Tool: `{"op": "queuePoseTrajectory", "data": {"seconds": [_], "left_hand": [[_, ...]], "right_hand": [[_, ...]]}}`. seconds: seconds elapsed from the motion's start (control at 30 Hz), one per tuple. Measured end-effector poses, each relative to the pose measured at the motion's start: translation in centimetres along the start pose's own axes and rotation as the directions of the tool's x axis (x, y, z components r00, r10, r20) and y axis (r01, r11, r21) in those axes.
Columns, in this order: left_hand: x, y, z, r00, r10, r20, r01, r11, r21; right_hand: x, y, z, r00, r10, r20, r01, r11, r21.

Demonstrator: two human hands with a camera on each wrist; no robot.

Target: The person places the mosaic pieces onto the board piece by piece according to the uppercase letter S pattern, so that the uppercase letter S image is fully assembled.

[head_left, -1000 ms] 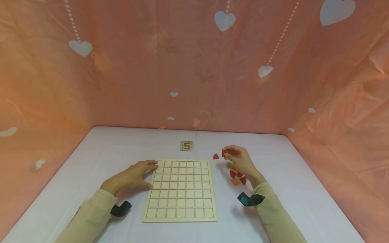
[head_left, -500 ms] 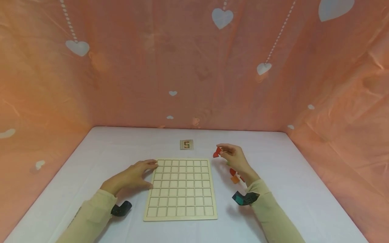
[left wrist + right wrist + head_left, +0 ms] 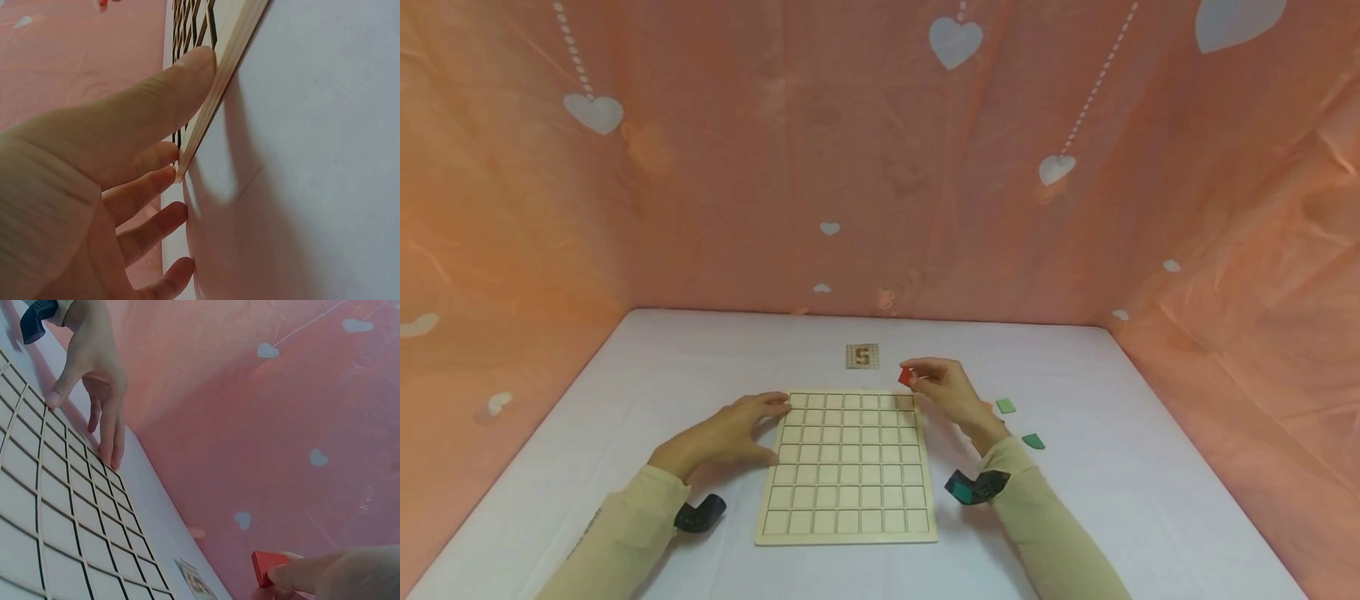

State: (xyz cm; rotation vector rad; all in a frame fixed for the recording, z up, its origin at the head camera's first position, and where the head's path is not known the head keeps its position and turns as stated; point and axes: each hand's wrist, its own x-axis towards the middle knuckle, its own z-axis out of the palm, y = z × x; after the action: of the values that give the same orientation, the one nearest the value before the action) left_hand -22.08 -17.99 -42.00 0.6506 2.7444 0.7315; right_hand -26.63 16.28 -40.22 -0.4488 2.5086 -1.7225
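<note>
A pale wooden board point(image 3: 847, 475) with a grid of square cells lies on the white table. My left hand point(image 3: 730, 433) rests at its left side, thumb and fingertips touching the edge, fingers spread and fairly straight. In the left wrist view the thumb point(image 3: 156, 87) presses on the board's rim. Over the board's far right corner, my right hand point(image 3: 951, 392) pinches a small red tile point(image 3: 906, 377) between thumb and fingers. The right wrist view shows this flat red tile point(image 3: 267, 565) held clear of the board, its lower part covered by the thumb.
Beyond the board lies a small card point(image 3: 862, 357) with an S-like pattern. Right of my right wrist are a light green square tile point(image 3: 1005, 406) and a dark green rounded tile point(image 3: 1033, 441). Orange pieces are mostly hidden behind that wrist. Orange cloth walls point(image 3: 880, 167) enclose the table.
My right hand has moved left with the red tile, from above the loose pieces to the board's far right corner. Green tiles now show beside its wrist. The left hand stays put.
</note>
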Motion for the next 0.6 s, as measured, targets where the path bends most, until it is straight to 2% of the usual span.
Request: {"op": "queuePoseTrajectory", "data": {"seconds": [0.23,0.6], "left_hand": [[0.1,0.1,-0.1,1.000,-0.029,0.009,0.029,0.999,-0.040],[0.0,0.1,0.0,1.000,0.002,0.004,-0.002,1.000,-0.009]], "right_hand": [[0.1,-0.3,1.3,0.999,0.012,0.037,-0.011,1.000,-0.015],[0.1,0.9,3.2,0.991,-0.036,0.127,0.045,0.997,-0.069]]}}
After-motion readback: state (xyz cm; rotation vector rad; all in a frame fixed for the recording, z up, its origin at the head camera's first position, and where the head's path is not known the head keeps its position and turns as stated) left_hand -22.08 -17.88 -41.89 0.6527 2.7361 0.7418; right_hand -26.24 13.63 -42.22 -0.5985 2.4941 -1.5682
